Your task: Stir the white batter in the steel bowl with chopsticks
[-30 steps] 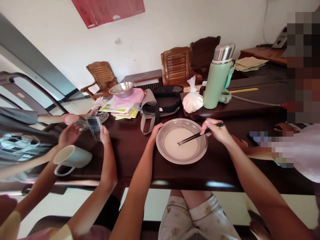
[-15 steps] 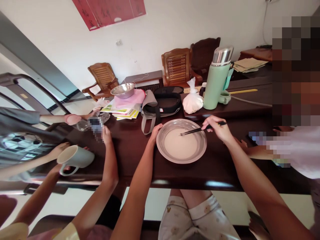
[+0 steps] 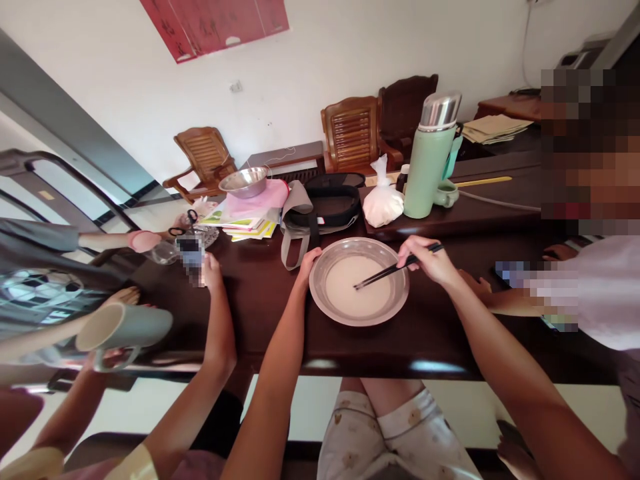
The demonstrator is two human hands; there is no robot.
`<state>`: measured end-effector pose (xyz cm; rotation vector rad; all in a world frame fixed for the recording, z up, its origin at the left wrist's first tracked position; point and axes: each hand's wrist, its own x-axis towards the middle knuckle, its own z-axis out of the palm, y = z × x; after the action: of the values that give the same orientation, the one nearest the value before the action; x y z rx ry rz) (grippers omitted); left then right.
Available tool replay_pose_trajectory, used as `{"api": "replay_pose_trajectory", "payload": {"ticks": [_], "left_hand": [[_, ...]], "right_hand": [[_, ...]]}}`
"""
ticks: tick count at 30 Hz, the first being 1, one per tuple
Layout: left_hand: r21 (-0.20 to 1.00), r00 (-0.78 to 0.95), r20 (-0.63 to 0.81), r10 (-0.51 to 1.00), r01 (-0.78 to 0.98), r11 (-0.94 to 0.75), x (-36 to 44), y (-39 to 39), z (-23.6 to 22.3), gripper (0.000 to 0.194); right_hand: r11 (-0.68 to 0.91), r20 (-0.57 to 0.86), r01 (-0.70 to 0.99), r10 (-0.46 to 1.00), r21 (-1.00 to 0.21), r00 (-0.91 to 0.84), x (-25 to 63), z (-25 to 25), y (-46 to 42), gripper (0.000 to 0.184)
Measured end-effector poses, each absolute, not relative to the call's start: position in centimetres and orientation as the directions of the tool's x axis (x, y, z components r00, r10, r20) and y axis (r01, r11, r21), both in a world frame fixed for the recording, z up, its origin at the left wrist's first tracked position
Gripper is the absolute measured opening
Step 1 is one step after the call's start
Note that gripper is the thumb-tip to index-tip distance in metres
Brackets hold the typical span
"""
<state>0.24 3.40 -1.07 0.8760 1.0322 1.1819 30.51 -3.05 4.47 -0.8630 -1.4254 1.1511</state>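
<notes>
A shallow metal bowl (image 3: 360, 321) of milky white liquid (image 3: 353, 300) rests on the dark table in front of me. On its left side, my left hand (image 3: 310, 263) grips the rim, thumb up near the edge. Dark chopsticks (image 3: 383, 273) are pinched in my right hand (image 3: 424, 258) at the bowl's right side. They slant down to the left, and their tips meet the liquid near the middle.
Behind the bowl are a tied bag of white powder (image 3: 383, 205), a green thermos (image 3: 429, 173) and a black-grey strapped bag (image 3: 325, 207). At left, people hold a mug (image 3: 145, 330) and a phone (image 3: 191, 255); scissors (image 3: 192, 217) show beyond. Another person sits right.
The chopsticks' tips have shifted slightly left and down in the liquid, and my right hand moved a little left. At left, a person's mug moved left and lower; scissors came into sight.
</notes>
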Motion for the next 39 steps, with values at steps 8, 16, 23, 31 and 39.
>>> {"api": "replay_pose_trajectory", "payload": {"ticks": [8,16,23,31,39], "left_hand": [[0.948,0.088,-0.118,0.989,-0.286,0.138,0.4,3.3,-0.6,0.031],[0.934,0.080,-0.167,0.983,-0.305,0.184,0.6,3.1,-0.2,0.033],[0.949,0.093,-0.110,0.990,-0.286,0.133,0.6,3.0,-0.2,0.031],[0.928,0.081,-0.177,0.981,-0.320,0.193,0.6,3.1,-0.4,0.032],[0.938,0.100,-0.138,0.985,-0.308,0.162,0.7,2.8,0.0,0.034]], "right_hand": [[0.303,0.306,-0.050,0.948,-0.952,-0.090,30.6,4.5,-3.1,0.041],[0.338,0.338,-0.010,0.937,-0.941,-0.086,30.7,4.7,-3.0,0.041],[0.295,0.290,-0.002,0.936,-0.955,-0.201,30.2,4.8,-3.1,0.036],[0.275,0.273,-0.027,0.935,-0.961,-0.224,30.2,4.7,-3.3,0.039],[0.283,0.291,-0.074,0.946,-0.956,-0.145,30.5,4.8,-3.2,0.042]]}}
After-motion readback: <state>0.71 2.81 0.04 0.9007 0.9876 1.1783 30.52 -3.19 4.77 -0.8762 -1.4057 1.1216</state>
